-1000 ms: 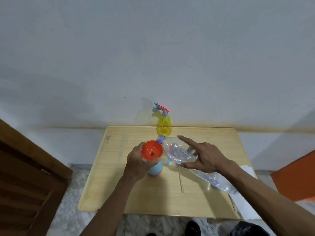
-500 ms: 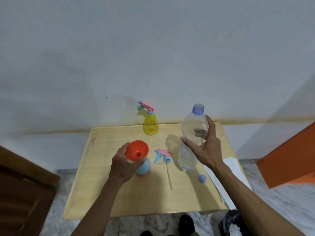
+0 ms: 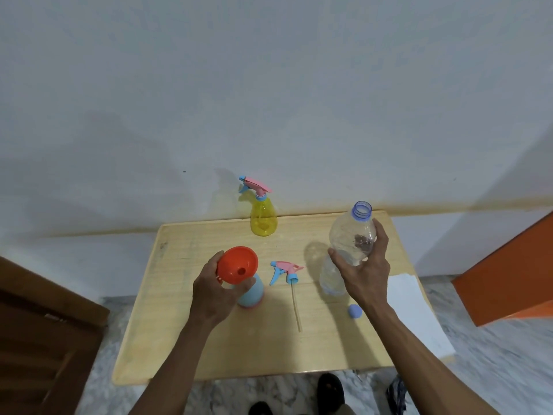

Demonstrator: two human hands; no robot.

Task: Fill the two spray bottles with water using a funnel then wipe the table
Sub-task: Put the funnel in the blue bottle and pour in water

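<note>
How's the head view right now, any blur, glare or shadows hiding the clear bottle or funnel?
Head view: the center is sharp; the floor smears toward the corners. The water bottle casts a soft shadow leftward on the table. No glare on the funnel. Wide-angle distortion curves the table's edges.

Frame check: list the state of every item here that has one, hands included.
Blue spray bottle: upright, head off, funnel in neck.
Orange funnel: seated in that bottle, tilted.
Loose spray head: lying on the table.
Yellow spray bottle: upright, head on.
Clear water bottle: upright, uncapped.
Blue cap: off, on table.
Left hand: grips blue bottle's neck.
Right hand: grips water bottle.
</note>
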